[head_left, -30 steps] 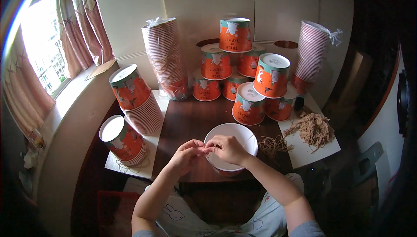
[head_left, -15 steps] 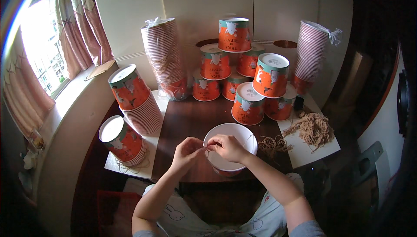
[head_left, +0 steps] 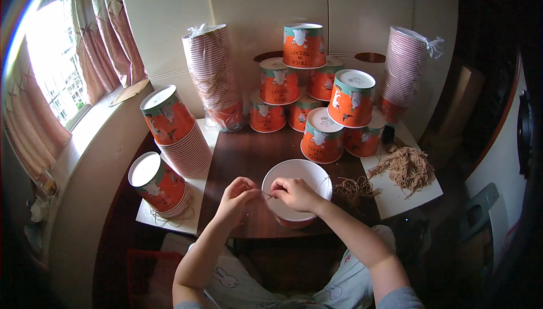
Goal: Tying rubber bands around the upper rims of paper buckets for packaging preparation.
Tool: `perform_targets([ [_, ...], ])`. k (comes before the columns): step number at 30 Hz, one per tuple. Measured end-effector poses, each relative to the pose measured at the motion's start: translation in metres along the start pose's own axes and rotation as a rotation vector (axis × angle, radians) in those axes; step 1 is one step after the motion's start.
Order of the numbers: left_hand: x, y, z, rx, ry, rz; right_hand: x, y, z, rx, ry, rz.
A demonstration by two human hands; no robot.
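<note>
A paper bucket (head_left: 296,167), white inside and orange outside, stands upright at the table's near edge. At its left rim, my left hand (head_left: 235,197) pinches a thin string (head_left: 266,196) between thumb and fingertips. My right hand (head_left: 296,194) reaches over the bucket's opening, its closed fingers gripping the same string a short way to the right. Another bit of string (head_left: 324,182) shows at the bucket's right inner rim. How the string is knotted or threaded is too small to make out.
Upside-down orange buckets (head_left: 322,139) form a pyramid behind. Tall wrapped bucket stacks (head_left: 208,65) stand at the back left and back right. Nested buckets (head_left: 175,133) sit at left. Brown twine (head_left: 408,168) lies heaped on the right white board, with a smaller tangle (head_left: 355,189) beside the bucket.
My hands have drawn slightly apart, the left moving a little left, and a short stretch of string now shows between them. The bucket has shifted slightly left.
</note>
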State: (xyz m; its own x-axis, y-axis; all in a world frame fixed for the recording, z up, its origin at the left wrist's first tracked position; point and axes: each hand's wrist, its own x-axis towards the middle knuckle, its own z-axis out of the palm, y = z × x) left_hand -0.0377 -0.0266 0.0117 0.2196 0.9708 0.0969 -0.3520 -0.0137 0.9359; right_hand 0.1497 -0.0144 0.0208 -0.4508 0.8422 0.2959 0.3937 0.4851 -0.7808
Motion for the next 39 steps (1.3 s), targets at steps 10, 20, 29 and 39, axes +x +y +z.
perform_targets([
  [10, -0.005, -0.004, 0.005, 0.545, -0.106, 0.026, 0.001, -0.002, 0.002, 0.098, 0.006, -0.007],
  [20, -0.002, -0.017, 0.006, 0.569, -0.003, 0.170, 0.001, 0.001, 0.005, 0.037, 0.010, 0.008],
  [29, 0.001, -0.023, 0.001, 0.609, 0.044, 0.187, 0.000, 0.003, 0.008, -0.036, 0.036, -0.023],
  [39, -0.002, -0.014, 0.004, 0.567, 0.042, 0.033, -0.001, -0.008, 0.005, -0.057, 0.048, -0.042],
])
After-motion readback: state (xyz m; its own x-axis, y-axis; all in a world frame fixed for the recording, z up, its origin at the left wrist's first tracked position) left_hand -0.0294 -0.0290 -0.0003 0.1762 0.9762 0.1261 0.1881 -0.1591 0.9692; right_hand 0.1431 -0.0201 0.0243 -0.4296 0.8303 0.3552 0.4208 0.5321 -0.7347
